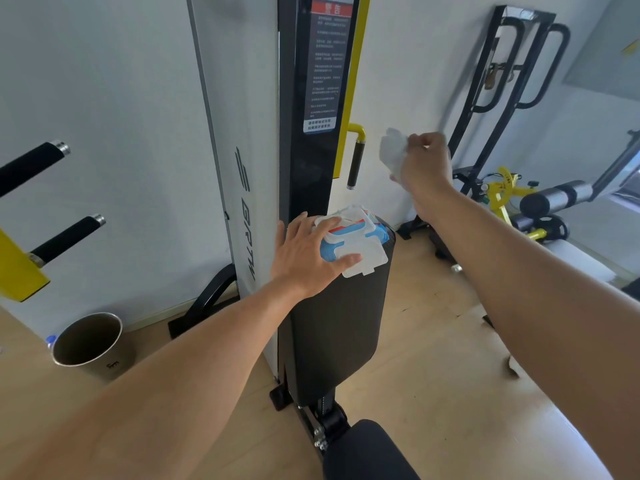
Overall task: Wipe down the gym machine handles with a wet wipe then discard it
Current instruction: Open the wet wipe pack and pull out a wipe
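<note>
At far left, two black foam-covered handles with chrome end caps [67, 233], long axes slanting up and to the right, jutting from a yellow bracket [19, 275]. Below on the pale wooden floor [433, 341], a round open-topped metal bin [90, 342], tilted mouth toward the camera. Further right, the left hand [304, 258], palm down and fingers spread, pressing on a blue-and-white soft pack of wet wipes [353, 244] with its white flap lid open (pack lying across the top end of a black padded backrest [339, 323]). Behind, a black upright column [308, 98] bearing a printed label. Just right of it, a short black grip on a yellow hooked bar [355, 161], long axis vertical, free end pointing down. Near that grip but apart from it, a crumpled white wet wipe [393, 152], pinched between thumb and curled fingers of the raised right hand [424, 164], hanging roughly upright beside the knuckles.
</note>
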A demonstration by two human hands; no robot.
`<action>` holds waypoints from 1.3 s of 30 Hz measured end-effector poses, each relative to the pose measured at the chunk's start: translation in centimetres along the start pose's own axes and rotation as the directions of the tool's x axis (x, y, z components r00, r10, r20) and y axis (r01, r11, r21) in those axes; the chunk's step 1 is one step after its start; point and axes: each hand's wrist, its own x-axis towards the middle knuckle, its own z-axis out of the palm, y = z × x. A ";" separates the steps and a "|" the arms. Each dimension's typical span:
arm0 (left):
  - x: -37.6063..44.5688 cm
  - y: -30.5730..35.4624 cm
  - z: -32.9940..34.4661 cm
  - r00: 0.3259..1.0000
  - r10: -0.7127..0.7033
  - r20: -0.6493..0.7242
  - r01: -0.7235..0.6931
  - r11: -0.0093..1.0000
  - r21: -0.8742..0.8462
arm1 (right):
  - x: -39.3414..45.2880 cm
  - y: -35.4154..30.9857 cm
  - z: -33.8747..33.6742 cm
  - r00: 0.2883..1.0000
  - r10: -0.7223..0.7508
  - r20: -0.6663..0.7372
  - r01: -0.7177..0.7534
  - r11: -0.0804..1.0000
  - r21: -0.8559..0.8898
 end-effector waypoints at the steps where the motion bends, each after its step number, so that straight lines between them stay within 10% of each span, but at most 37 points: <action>1: 0.0 0.1 -0.1 1.000 -0.002 0.002 0.002 1.000 -0.011 | 0.1 0.5 -0.3 0.999 0.011 0.038 -0.009 0.998 -0.069; 6: -0.3 0.5 -0.6 0.999 -0.043 0.009 0.044 0.997 -0.068 | -2.2 3.8 -0.7 0.752 -0.117 0.649 0.461 0.798 -0.389; 11: -0.3 0.2 -0.5 1.000 0.021 0.008 -0.021 1.000 0.006 | -3.3 4.1 0.1 0.553 0.010 0.833 0.687 0.560 -0.463; 17: -0.2 -0.2 -0.5 0.997 0.044 0.059 -0.044 0.999 0.000 | -0.6 5.2 -3.9 0.802 -0.052 0.595 0.407 0.777 -0.481; 24: -0.2 -0.2 -0.5 0.997 0.050 0.059 -0.051 0.999 0.012 | -2.2 4.3 -3.8 0.825 -0.099 0.556 0.279 0.927 -0.249; 28: -0.3 0.0 -1.0 0.998 0.040 0.047 -0.037 0.997 -0.063 | -3.2 2.5 -1.9 0.723 -0.122 0.680 0.327 0.927 -0.182; 39: 0.7 0.6 -2.2 0.976 -0.211 -0.053 0.152 0.838 -0.525 | -4.4 4.2 0.2 0.857 -0.043 0.513 0.163 0.968 -0.191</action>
